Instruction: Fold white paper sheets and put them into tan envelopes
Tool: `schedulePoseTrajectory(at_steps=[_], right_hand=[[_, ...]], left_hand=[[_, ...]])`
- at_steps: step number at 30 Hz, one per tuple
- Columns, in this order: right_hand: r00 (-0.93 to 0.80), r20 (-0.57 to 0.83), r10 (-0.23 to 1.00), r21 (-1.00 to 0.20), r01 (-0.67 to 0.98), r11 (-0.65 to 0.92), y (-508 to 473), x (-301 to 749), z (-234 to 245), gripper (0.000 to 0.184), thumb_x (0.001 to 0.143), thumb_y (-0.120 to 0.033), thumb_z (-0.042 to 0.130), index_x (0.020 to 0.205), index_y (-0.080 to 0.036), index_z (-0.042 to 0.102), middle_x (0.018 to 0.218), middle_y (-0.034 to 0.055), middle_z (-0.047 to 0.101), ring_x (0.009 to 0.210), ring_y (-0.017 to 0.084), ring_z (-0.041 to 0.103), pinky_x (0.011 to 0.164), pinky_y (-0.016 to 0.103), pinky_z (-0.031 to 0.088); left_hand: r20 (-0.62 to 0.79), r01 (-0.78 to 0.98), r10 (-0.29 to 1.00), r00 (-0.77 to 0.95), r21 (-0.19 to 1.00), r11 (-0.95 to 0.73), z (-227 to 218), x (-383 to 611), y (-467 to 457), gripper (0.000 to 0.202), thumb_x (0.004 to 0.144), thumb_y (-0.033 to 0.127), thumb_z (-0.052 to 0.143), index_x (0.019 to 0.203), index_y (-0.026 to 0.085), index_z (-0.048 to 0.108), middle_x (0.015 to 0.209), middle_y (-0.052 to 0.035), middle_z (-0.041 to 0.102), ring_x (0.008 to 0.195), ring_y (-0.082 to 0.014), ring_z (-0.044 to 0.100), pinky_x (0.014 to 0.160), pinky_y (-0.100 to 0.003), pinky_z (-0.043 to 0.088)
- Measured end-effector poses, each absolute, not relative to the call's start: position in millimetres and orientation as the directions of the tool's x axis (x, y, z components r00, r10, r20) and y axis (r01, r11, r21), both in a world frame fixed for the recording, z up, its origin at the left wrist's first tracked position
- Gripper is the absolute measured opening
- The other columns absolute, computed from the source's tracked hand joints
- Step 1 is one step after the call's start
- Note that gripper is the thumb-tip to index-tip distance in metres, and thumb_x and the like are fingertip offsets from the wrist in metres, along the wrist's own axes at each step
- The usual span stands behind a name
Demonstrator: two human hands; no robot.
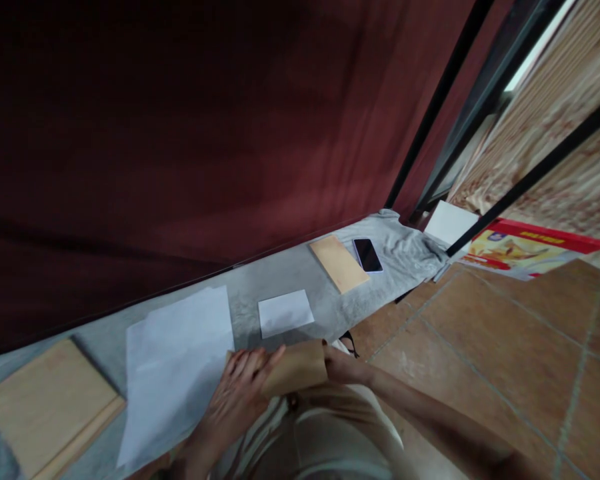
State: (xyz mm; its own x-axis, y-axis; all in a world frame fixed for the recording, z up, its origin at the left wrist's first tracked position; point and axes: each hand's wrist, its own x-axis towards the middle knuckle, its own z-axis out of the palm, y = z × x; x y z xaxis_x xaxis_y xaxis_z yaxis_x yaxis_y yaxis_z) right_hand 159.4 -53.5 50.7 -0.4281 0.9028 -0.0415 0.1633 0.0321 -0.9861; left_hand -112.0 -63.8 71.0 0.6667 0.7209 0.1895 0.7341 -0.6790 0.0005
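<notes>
- Two hands hold the envelope point(303, 365) in front of the person's waist, at the near edge of the grey-covered worktop point(243, 290).
- The left hand point(243, 383) grips its left end, fingers close together; the right hand point(347, 367) is at the other end, its fingers hidden, so I cannot tell whether they are closed on it, behind it or inside.
- Thin paper could crease or tear, I judge, if the hands pull against each other; a loosened left hand could let it drop off the edge.
- The sheets point(177, 367) lie just beside the left hand, unevenly stacked; a sweeping wrist could drag them askew.
- Just beyond the envelope lies the white paper point(286, 313), the likeliest thing to be bumped.
- Farther right are a second envelope point(337, 265) and the phone point(368, 255), close together; at far left, a brown pile point(55, 407).
- A curtain point(260, 167) hangs along the back, limiting reach; a pole point(437, 107) stands at the right end.
</notes>
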Motion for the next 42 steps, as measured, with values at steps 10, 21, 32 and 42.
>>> schedulePoseTrajectory(at_steps=[10,21,32,42], right_hand=[[-0.031,-0.092,0.995,-0.880,0.470,-0.067,6,181,40,0.022,0.098,-0.028,0.053,0.112,-0.019,0.067,0.099,0.0061,0.073,0.086,0.018,0.069,0.080,0.029,0.054],[0.196,-0.132,0.972,-0.380,0.895,-0.232,37,122,38,0.048,0.090,-0.040,0.073,0.124,-0.009,0.059,0.120,0.0232,0.067,0.106,0.034,0.070,0.081,0.039,0.056],[0.204,-0.123,0.971,-0.369,0.899,-0.236,44,125,31,0.041,0.086,-0.034,0.076,0.116,-0.010,0.061,0.115,0.0199,0.070,0.110,0.033,0.067,0.091,0.037,0.050],[0.184,-0.071,0.980,-0.312,0.930,-0.196,41,119,31,0.040,0.090,-0.033,0.070,0.119,-0.008,0.058,0.116,0.0220,0.068,0.110,0.034,0.064,0.092,0.040,0.047]], left_hand=[[0.301,0.900,0.867,0.397,0.056,-0.432,60,-167,-44,0.085,0.087,0.043,0.058,0.162,0.020,0.024,0.119,-0.0124,0.065,0.106,-0.0310,0.062,0.093,-0.041,0.046],[0.283,0.928,0.885,0.370,-0.068,-0.366,55,-185,-36,0.083,0.088,0.038,0.059,0.161,0.018,0.025,0.122,-0.0164,0.061,0.110,-0.0335,0.059,0.098,-0.046,0.044],[0.229,0.945,0.921,0.317,0.013,-0.328,37,-192,-35,0.093,0.086,0.045,0.063,0.163,0.018,0.017,0.128,-0.0168,0.058,0.117,-0.0360,0.057,0.100,-0.047,0.043],[0.239,0.936,0.908,0.343,-0.004,-0.352,33,-194,-35,0.098,0.085,0.048,0.068,0.163,0.018,0.016,0.129,-0.0188,0.058,0.117,-0.0371,0.057,0.102,-0.049,0.042]])
